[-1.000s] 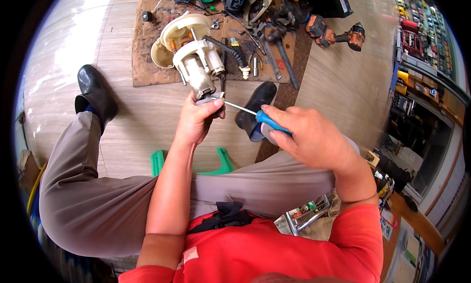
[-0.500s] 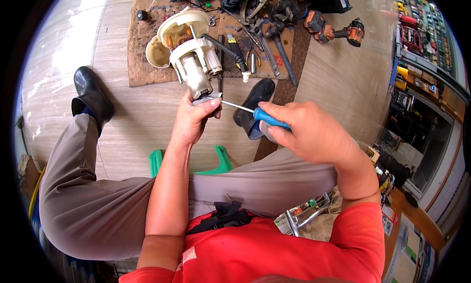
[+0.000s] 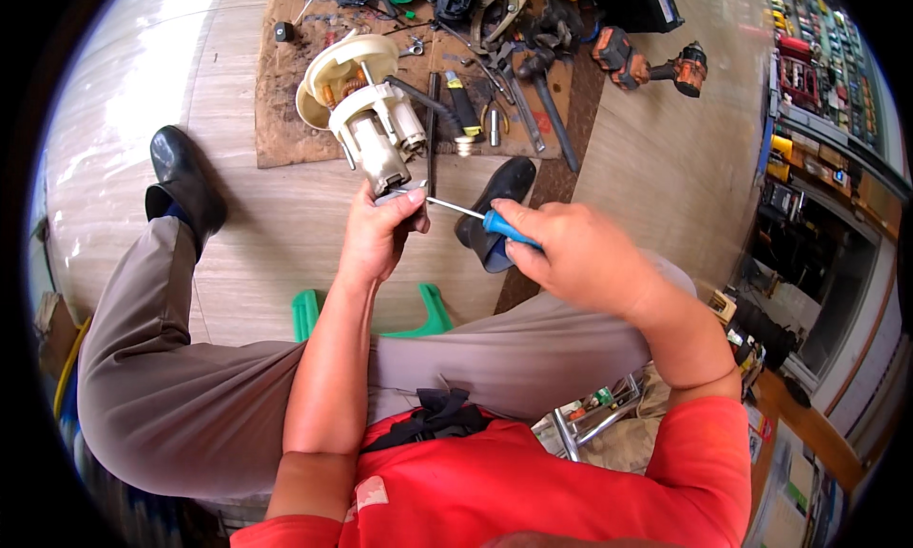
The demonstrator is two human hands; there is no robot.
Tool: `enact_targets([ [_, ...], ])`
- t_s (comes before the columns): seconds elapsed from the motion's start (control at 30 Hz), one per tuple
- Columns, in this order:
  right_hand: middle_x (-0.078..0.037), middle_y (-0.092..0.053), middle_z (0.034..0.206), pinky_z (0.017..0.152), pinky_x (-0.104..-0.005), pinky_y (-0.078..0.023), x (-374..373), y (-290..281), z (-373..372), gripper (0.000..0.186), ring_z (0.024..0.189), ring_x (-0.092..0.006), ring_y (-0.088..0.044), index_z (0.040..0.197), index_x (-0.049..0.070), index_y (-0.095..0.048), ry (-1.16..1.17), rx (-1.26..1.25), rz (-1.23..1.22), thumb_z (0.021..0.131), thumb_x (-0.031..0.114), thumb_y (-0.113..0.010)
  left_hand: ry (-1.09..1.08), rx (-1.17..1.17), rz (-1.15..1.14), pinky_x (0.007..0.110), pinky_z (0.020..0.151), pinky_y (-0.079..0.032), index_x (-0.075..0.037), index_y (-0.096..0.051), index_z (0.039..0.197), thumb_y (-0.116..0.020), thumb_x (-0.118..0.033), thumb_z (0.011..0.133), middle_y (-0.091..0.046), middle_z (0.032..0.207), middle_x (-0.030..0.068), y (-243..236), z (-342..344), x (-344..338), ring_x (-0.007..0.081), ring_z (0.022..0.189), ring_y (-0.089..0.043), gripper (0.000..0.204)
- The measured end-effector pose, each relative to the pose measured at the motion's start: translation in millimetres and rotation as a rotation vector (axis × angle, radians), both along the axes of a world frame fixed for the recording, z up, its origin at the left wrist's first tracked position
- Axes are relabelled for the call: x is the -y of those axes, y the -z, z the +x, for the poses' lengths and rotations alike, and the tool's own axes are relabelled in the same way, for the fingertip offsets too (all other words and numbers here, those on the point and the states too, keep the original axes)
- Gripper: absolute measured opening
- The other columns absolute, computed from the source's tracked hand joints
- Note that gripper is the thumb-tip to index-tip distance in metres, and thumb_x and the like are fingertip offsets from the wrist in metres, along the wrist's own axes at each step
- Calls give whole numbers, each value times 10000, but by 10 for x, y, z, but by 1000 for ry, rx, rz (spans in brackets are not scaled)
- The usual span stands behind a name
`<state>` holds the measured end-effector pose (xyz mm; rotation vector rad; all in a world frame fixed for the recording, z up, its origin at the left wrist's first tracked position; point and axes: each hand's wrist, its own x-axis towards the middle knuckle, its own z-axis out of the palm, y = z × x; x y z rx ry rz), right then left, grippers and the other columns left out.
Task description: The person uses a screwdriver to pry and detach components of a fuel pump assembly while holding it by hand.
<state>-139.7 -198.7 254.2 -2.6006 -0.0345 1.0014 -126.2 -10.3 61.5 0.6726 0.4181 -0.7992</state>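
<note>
My left hand (image 3: 378,230) grips the lower end of a cream plastic cylindrical assembly (image 3: 376,144), with a small pale piece under my thumb. The assembly has a round flange at its upper end. In my right hand (image 3: 571,258) is a screwdriver (image 3: 506,227) held by its blue handle, its thin shaft running left to the piece at my left fingers. The tip is hidden there. Just beyond the assembly, a cardboard sheet (image 3: 281,144) carries several tools, among them a yellow-and-black tool (image 3: 464,106) and a long dark bar (image 3: 433,115).
An orange-and-black cordless driver (image 3: 623,58) lies right of the cardboard. My black boots (image 3: 176,173) are either side of my hands, and a green plastic stool (image 3: 428,310) is beneath me. Shelves (image 3: 823,73) of goods run along the right, with cluttered items (image 3: 761,329) lower down.
My right hand and the screwdriver have moved a little to the left, nearer the assembly. My left hand and the assembly have shifted slightly left.
</note>
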Motion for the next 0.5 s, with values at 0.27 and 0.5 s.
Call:
enact_targets([
  [0.27,-138,-601,733,572,-424,-530,-191,79,-182,399,627,-320,-643,1236,63,-614,-101,175,-122,861,193,-651,-49,-60,-77,375,622,-439,-45,-535,923,-725,-110,807,-529,737,33,-31,19,-16,177,616,-510,232],
  [0.5,-123,-584,703,538,-394,-531,-245,130,-227,371,583,-286,-644,1212,50,-636,-157,271,-161,866,187,-631,-77,-66,-117,367,619,-421,-59,-538,895,-714,-106,814,-523,734,27,-52,40,-44,167,610,-493,200],
])
